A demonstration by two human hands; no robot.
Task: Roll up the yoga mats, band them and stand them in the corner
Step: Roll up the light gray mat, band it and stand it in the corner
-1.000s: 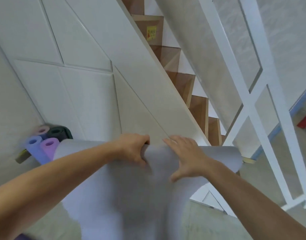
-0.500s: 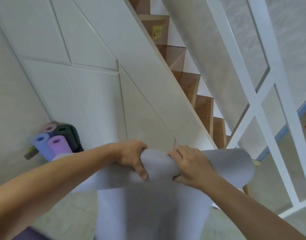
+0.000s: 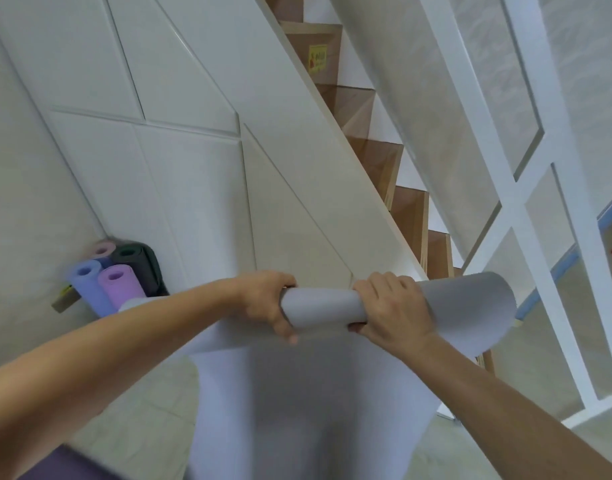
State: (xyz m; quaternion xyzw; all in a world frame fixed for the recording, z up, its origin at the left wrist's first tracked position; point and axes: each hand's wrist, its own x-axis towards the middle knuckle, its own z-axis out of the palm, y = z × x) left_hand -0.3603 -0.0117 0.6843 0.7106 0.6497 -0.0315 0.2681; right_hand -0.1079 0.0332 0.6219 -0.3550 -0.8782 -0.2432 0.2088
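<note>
In the head view, at centre frame, my left hand (image 3: pixel 269 306) and right hand (image 3: pixel 391 308) each grip the first curl of the grey mat (image 3: pixel 318 308), the rest hanging to the bottom edge. Both ends flare loose beyond my hands, so the roll may go crooked or spring open; four rolled mats (image 3: pixel 114 271) stand in the corner at left.

grey mat (image 3: pixel 323 306) | top edge flat → curled into roll | both hands now gripping it
</note>
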